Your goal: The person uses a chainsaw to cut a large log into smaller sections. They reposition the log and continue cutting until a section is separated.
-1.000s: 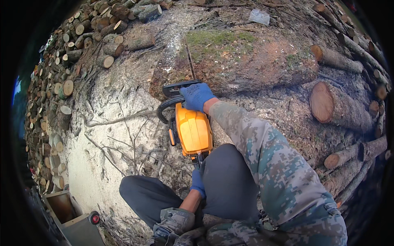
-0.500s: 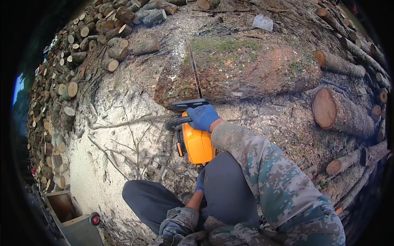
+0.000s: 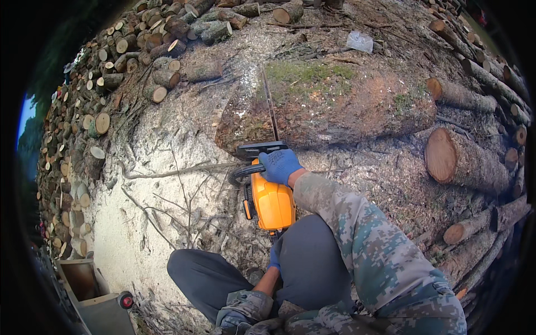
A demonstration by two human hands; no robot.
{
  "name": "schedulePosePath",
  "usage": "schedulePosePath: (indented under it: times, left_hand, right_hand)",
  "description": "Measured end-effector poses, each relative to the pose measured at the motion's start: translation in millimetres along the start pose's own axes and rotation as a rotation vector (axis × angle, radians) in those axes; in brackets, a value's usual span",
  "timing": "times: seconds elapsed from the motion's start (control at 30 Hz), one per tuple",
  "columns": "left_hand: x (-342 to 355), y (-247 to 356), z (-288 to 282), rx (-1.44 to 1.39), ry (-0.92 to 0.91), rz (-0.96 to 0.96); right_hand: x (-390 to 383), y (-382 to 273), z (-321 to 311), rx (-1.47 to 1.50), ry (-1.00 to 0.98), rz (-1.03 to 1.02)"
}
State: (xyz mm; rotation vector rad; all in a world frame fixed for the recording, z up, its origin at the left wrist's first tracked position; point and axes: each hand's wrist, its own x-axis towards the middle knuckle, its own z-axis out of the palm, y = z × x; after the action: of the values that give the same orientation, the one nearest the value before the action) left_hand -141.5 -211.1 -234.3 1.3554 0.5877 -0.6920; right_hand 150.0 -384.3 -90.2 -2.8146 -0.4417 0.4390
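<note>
An orange chainsaw [image 3: 273,204] stands between me and a thick mossy log [image 3: 357,106]. Its narrow bar [image 3: 269,103] lies across the log near the left end, in a dark cut line. My right hand [image 3: 280,166], in a blue glove, is closed around the black front handle, just behind the black hand guard [image 3: 261,148]. Lower down, my left hand [image 3: 274,258], also blue-gloved, is at the rear of the saw. My bent knee hides part of that hand and most of the rear handle.
Cut logs are heaped along the left [image 3: 114,81]. Thick logs [image 3: 466,159] lie at the right. Pale sawdust and thin branches [image 3: 162,212] cover the ground left of the saw. A clear plastic bag [image 3: 359,41] lies beyond the log; an open box [image 3: 84,279] stands lower left.
The view has shifted slightly, so log and saw appear a little lower and farther right. Both hands keep their places on the saw, and the bar stays in the cut.
</note>
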Motion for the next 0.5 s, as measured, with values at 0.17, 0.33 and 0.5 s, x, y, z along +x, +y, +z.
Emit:
schedulePosePath:
  times: [0.17,0.33,0.5]
  left_hand:
    - [13,-9,1,-0.004,0.031,0.002]
    - [28,-18,-11,0.006,0.012,0.020]
    - [22,15,16,-0.267,-0.078,-0.126]
  right_hand:
    - [12,8,-15,-0.023,0.035,0.023]
    - [15,-6,-13,0.002,0.021,-0.008]
    - [13,2,-3,-0.056,-0.008,0.027]
